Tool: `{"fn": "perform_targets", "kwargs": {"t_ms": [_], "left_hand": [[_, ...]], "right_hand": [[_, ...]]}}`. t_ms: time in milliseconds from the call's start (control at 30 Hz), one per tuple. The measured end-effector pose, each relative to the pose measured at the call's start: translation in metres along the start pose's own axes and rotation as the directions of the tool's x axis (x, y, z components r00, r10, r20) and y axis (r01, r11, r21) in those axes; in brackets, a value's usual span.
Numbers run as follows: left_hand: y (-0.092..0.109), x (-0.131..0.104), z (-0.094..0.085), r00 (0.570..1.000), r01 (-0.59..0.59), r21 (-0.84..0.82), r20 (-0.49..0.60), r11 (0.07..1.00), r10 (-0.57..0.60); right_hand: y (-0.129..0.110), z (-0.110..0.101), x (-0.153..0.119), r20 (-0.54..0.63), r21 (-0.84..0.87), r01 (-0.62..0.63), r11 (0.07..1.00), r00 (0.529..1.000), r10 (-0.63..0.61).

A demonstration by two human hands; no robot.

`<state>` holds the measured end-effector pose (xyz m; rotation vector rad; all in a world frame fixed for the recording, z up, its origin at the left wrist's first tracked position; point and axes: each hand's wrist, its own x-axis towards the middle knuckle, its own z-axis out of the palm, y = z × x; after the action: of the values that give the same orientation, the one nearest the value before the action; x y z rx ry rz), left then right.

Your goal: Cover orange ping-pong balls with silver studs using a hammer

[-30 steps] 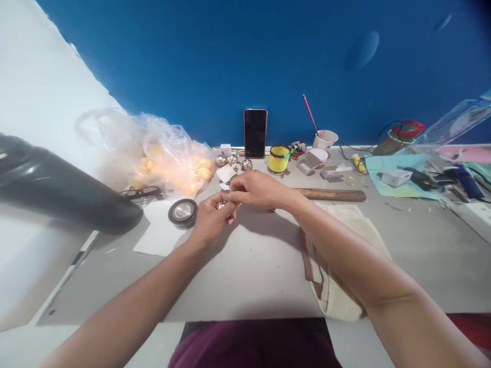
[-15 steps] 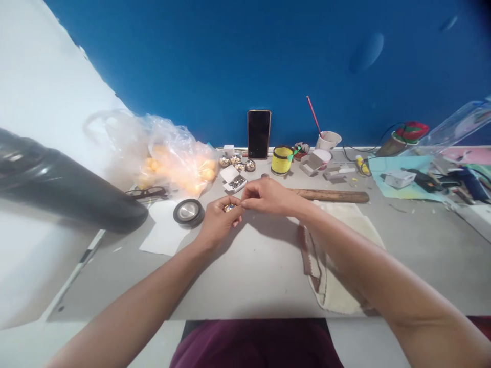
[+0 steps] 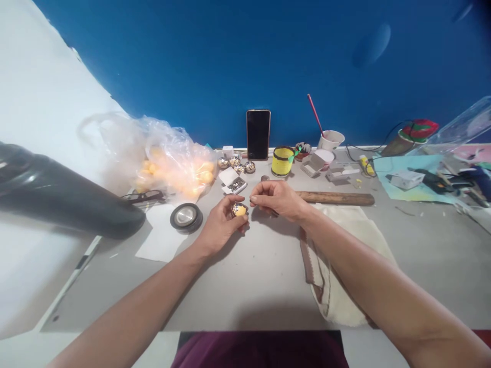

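Observation:
My left hand (image 3: 221, 225) is closed around a yellow ball (image 3: 240, 210) partly covered with shiny metal studs; its bare yellow patch faces up between thumb and fingers. To the right, my right hand (image 3: 278, 199) pinches a tiny dark piece (image 3: 251, 203) between thumb and forefinger, apart from the ball. The piece looks like a thumbtack but is too small to be sure. Just beyond the hands lies an open white box (image 3: 233, 181) of small metal pieces. Several stud-covered balls (image 3: 249, 167) sit behind it.
A clear bag of orange balls (image 3: 172, 163), a round dark-rimmed tin (image 3: 186, 217) and paper (image 3: 155, 237) are on the left. A phone (image 3: 258, 134) leans on the wall. Right of it are a yellow cup (image 3: 283, 162), a wooden stick (image 3: 337, 198) and a folded cloth (image 3: 353, 255).
My right hand has moved right, away from the ball, and the two hands are now apart. The ball's yellow patch has come into fuller view in my left hand.

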<state>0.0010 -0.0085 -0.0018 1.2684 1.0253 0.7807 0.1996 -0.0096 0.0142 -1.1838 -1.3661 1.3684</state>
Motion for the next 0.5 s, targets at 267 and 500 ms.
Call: {"fn": "perform_targets", "kwargs": {"t_ms": [267,500], "left_hand": [[0.0058,-0.0041,-0.0025,0.999,-0.034,-0.042,-0.031,0.999,0.033],[0.0020,-0.0068,-0.0027,0.992,-0.116,-0.020,-0.056,0.993,0.115]], "right_hand": [[0.0000,0.0023,-0.0040,0.058,0.180,-0.018,0.983,0.998,0.008],[-0.0001,0.0063,-0.0058,0.076,0.209,-0.064,0.976,0.996,0.049]]}}
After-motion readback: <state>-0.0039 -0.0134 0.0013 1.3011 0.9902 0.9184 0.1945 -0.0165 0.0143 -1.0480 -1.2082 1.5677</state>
